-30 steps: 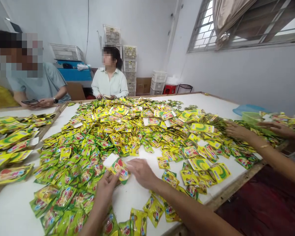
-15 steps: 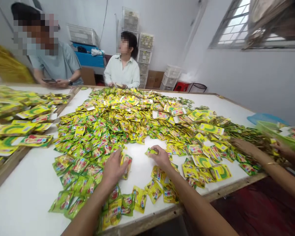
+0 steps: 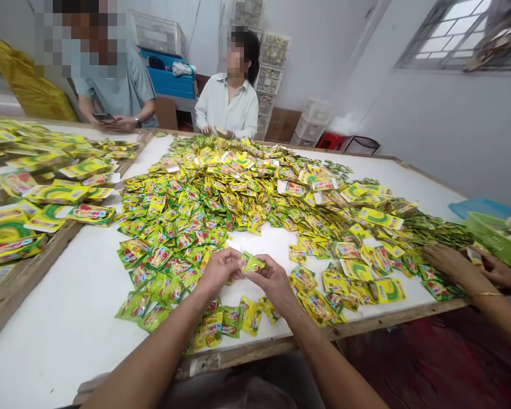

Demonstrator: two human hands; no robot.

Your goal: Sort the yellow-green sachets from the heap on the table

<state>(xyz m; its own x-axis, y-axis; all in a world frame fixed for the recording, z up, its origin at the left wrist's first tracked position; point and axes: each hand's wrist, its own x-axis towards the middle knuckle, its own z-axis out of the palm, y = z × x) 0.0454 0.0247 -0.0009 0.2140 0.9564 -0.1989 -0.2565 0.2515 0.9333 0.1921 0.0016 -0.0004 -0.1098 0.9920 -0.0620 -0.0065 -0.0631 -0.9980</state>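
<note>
A small green sachet (image 3: 254, 263) is held up over the white tabletop (image 3: 267, 241), between my two hands. My right hand (image 3: 273, 282) pinches its right side between thumb and fingers. At the sachet's left corner, the fingertips of my left hand (image 3: 219, 272) are closed together; part of the corner is hidden by them. Green sachets with red fruit prints (image 3: 170, 287) lie left of my left hand, and yellow sachets (image 3: 317, 304) lie right of my right hand. Beyond my hands rises a large mixed heap of sachets (image 3: 221, 193).
Flat yellow-green boxes (image 3: 378, 217) lie on the heap, and more boxes (image 3: 55, 193) fill the left section behind a wooden divider (image 3: 38, 267). A co-worker's hands (image 3: 455, 264) work at right near a green basket (image 3: 494, 236). Two people (image 3: 227, 105) are across the table.
My hands have come together at the sachet, the left moving right from beside a small box. The view has shifted slightly. The co-worker's hands remain at the right-hand pile.
</note>
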